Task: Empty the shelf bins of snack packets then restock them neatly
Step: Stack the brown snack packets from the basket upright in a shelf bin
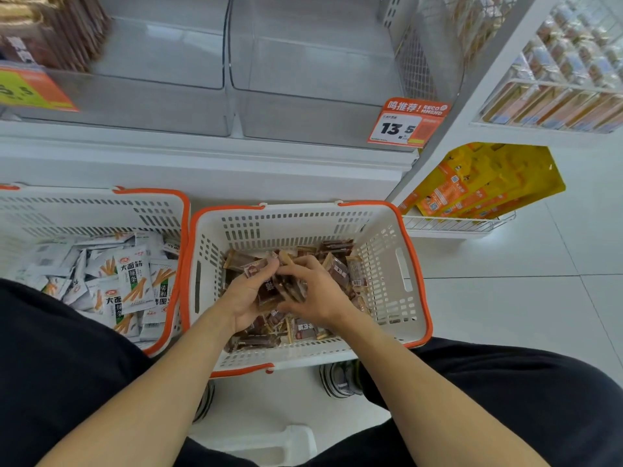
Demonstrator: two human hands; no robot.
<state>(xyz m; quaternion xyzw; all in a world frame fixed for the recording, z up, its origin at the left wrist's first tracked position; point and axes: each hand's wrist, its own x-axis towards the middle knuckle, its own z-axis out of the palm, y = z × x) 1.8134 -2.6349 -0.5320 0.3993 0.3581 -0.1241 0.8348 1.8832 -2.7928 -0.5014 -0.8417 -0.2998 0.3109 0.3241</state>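
While a bunch of brown snack packets [269,291] sits clamped between both hands, the left hand [244,299] cups it from below with curled fingers [266,269] and the right hand [315,294] grips it from the side. Beneath, loose brown packets fill the white basket [401,264]. Clear shelf bins [313,79] stand above; a second basket [101,210] holds white packets [131,274].

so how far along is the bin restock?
Emptying looks done: the two clear bins in view hold nothing, and the white packets sit in the left basket. In hand: left hand and right hand gather brown packets in the middle basket. Left: restocking both kinds.
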